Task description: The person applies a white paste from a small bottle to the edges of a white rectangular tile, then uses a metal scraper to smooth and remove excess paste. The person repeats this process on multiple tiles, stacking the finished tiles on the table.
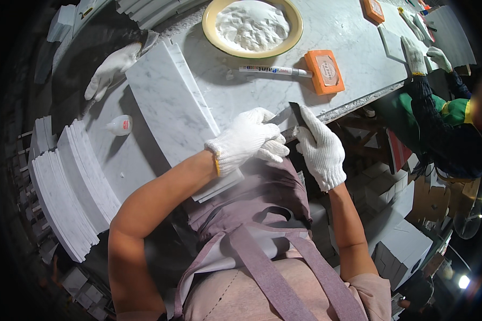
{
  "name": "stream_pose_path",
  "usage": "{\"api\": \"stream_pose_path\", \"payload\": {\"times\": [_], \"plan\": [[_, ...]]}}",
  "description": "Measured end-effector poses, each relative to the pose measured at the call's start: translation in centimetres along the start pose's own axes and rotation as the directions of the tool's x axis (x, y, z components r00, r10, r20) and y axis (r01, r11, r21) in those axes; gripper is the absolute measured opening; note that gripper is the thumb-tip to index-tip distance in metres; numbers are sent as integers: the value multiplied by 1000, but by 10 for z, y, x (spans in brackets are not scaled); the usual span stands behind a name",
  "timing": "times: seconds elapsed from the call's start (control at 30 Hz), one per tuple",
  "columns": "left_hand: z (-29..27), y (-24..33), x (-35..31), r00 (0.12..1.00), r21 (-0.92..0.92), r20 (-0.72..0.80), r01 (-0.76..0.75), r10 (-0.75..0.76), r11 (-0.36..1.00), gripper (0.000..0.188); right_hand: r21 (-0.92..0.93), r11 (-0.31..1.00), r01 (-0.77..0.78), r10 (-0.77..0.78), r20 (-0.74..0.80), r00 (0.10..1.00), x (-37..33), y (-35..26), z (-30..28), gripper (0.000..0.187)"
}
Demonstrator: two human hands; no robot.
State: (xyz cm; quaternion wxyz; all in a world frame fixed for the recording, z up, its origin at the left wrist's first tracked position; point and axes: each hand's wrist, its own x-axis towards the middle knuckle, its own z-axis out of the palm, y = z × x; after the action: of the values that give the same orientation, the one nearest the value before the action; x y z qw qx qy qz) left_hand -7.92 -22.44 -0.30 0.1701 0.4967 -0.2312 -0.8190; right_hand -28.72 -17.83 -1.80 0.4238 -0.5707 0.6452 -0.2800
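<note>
My left hand [246, 138], in a white knit glove, is in front of my waist at the table edge. Its fingers are curled, and thumb and forefinger meet the end of a thin flat blade [295, 114], grey with a dark edge. Gripping the blade's other side is my right hand [323, 154], also gloved, its thumb and fingers closed around it and partly hiding it. Beneath my left forearm lies a stack of long white marble-look slabs [168, 96]. Just beyond my hands are a white paint marker [273, 70] and an orange block-shaped pad [325, 72].
A cream basin [209, 33] of white powder stands at the back. Left are a small white bottle [121, 124], a white glove [112, 69] and stacked slabs [64, 198]. On the right, a co-worker's gloved hands [414, 56] rest near a tile; another orange pad [374, 10] lies beyond.
</note>
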Motion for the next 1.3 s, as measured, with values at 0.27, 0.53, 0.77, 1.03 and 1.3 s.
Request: {"api": "stream_pose_path", "payload": {"times": [0.27, 0.53, 0.77, 1.03, 1.3], "plan": [[5, -4, 6, 996, 0, -85, -12, 12, 1000, 40, 63, 987, -149, 142, 95, 985, 1, -9, 2, 48], [9, -4, 5, 994, 12, -99, -40, 41, 999, 34, -13, 1000, 2, 0, 178, 984, 0, -16, -5, 46], [13, 1, 1, 989, 85, -140, -44, 56, 995, 31, -103, 987, 125, -103, 200, 974, 3, -12, -11, 46], [9, 6, -3, 994, 206, -104, 38, -17, 978, 38, -170, 984, 53, -30, 137, 990, 11, -10, -17, 46], [-2, -3, 7, 996, -82, 84, -10, 17, 997, 41, -188, 973, 135, -97, 195, 976, 0, -17, -14, 47]]}}
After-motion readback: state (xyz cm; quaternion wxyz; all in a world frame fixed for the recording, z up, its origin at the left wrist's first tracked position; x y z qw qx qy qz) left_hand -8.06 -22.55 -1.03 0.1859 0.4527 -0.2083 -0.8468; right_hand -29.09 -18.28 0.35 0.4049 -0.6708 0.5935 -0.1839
